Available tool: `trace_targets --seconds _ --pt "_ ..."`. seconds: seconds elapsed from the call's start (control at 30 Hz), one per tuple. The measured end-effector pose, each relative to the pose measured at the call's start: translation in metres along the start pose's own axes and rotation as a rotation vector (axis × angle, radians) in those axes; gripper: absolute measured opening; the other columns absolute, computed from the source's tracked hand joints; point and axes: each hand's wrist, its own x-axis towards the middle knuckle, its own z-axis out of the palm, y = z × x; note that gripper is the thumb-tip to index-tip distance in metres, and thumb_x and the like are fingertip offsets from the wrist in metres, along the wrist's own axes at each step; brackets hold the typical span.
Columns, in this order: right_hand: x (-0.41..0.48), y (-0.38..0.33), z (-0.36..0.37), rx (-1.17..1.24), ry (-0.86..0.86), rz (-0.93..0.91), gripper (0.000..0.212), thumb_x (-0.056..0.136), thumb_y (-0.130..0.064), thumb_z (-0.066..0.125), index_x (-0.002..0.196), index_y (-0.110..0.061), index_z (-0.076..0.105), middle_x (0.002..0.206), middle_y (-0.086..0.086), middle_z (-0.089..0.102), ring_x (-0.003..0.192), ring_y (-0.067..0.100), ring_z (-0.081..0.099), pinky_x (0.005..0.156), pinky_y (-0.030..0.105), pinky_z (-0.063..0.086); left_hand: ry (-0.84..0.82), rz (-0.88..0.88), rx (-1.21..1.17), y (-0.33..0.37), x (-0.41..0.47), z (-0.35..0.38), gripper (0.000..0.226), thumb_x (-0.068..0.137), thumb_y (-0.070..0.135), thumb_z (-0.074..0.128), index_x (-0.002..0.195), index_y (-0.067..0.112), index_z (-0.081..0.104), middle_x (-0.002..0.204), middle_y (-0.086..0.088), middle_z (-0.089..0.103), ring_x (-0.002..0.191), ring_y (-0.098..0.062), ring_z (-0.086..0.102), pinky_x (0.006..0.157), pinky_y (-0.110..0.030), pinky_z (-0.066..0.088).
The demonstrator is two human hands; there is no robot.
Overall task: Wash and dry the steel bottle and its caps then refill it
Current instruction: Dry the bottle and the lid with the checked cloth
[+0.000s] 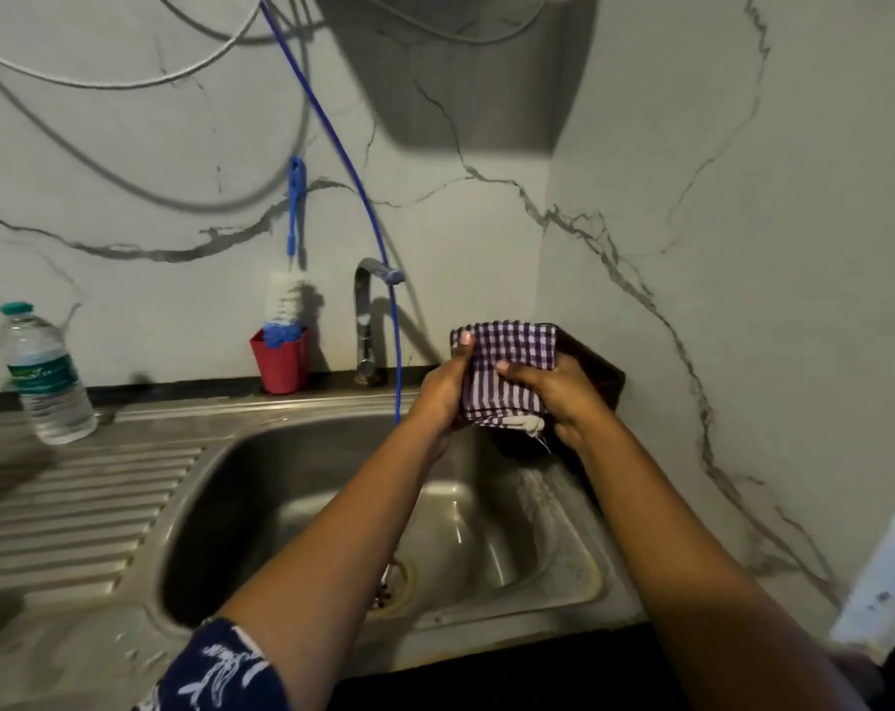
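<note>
While near tap (365,320), cloth (509,359) between hands (442,395) (563,397)

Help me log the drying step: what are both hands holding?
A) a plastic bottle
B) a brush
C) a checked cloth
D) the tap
C: the left hand and right hand both grip the cloth above the sink, while the plastic bottle stands apart at the far left.
</note>
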Motion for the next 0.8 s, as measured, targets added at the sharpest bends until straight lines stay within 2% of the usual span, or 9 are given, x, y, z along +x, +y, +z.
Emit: trace_targets --seconds 0.1,0.17,0.27,0.33,0.43,0.57,0.6,0.73,0.8 --pt "-0.019 0.011 0.046 0.115 -0.077 0.048 0.026 0.078 -0.005 0.071 0.104 -0.001 0.065 0.095 0.017 0.071 0.083 0.027 0.07 0.076 0.037 0.058 0.133 0.117 -0.049 -0.001 -0.02 -0.035 0.034 0.094 0.033 0.056 0.114 0.005 0.061 0.105 -0.016 0.068 0.084 -0.02 0.067 0.08 -0.034 0.056" --pt "-0.028 0.017 0.076 0.169 -0.147 0.12 0.028 0.079 -0.006 0.07 0.106 -0.001 0.064 0.095 0.017 0.071 0.082 0.027 0.07 0.076 0.037 0.058 0.21 0.205 -0.101 0.003 -0.034 -0.068 0.028 0.094 0.025 0.057 0.113 0.004 0.061 0.101 -0.013 0.069 0.082 -0.019 0.067 0.074 -0.029 0.057" --pt "-0.043 0.026 0.128 0.206 -0.256 0.206 0.021 0.08 -0.007 0.068 0.101 -0.006 0.064 0.094 0.017 0.071 0.08 0.027 0.07 0.075 0.038 0.058 0.309 0.304 -0.137 0.015 -0.058 -0.128 0.013 0.089 0.019 0.063 0.099 0.01 0.064 0.089 -0.007 0.072 0.078 -0.018 0.069 0.073 -0.033 0.055" --pt "-0.055 0.034 0.165 0.234 -0.331 0.214 0.013 0.082 -0.004 0.065 0.094 -0.008 0.065 0.086 0.013 0.072 0.074 0.023 0.07 0.072 0.037 0.058 0.381 0.398 -0.021 0.023 -0.074 -0.164 0.006 0.093 0.019 0.059 0.098 0.017 0.062 0.087 -0.002 0.071 0.076 -0.013 0.069 0.071 -0.03 0.055" --pt "-0.069 0.055 0.217 0.333 -0.435 0.228 0.015 0.084 0.002 0.059 0.096 -0.006 0.064 0.081 0.009 0.073 0.071 0.02 0.07 0.073 0.036 0.057 0.451 0.475 0.266 0.028 -0.089 -0.211 0.023 0.099 0.033 0.048 0.112 0.015 0.055 0.096 -0.001 0.069 0.086 -0.013 0.067 0.072 -0.026 0.055" --pt "-0.078 0.09 0.256 0.409 -0.397 0.273 0.021 0.086 0.005 0.054 0.103 -0.004 0.062 0.081 0.009 0.072 0.069 0.019 0.07 0.07 0.033 0.057 0.457 0.489 0.495 0.022 -0.086 -0.255 0.02 0.101 0.032 0.042 0.109 0.014 0.046 0.089 0.01 0.061 0.081 -0.005 0.06 0.062 -0.007 0.044" --pt "-0.08 0.097 0.26 0.415 -0.378 0.287 0.019 0.086 0.005 0.053 0.101 -0.003 0.062 0.079 0.009 0.072 0.067 0.019 0.069 0.067 0.033 0.058 0.443 0.475 0.462 0.018 -0.083 -0.259 0.017 0.101 0.03 0.042 0.108 0.014 0.046 0.09 0.009 0.061 0.081 -0.003 0.059 0.063 -0.008 0.045" --pt "-0.078 0.108 0.264 0.417 -0.299 0.302 0.013 0.087 0.004 0.053 0.093 -0.004 0.063 0.073 0.009 0.07 0.063 0.018 0.067 0.063 0.029 0.057 0.45 0.41 0.206 0.001 -0.079 -0.256 0.01 0.101 0.022 0.044 0.107 0.014 0.047 0.092 -0.002 0.063 0.083 -0.013 0.063 0.072 -0.03 0.051" --pt "-0.075 0.108 0.26 0.428 -0.283 0.306 0.013 0.087 0.003 0.053 0.093 -0.002 0.063 0.074 0.01 0.07 0.064 0.019 0.067 0.064 0.03 0.057 0.479 0.375 0.087 -0.005 -0.079 -0.25 0.011 0.099 0.016 0.047 0.111 0.015 0.045 0.095 -0.004 0.063 0.085 -0.016 0.063 0.072 -0.031 0.053"
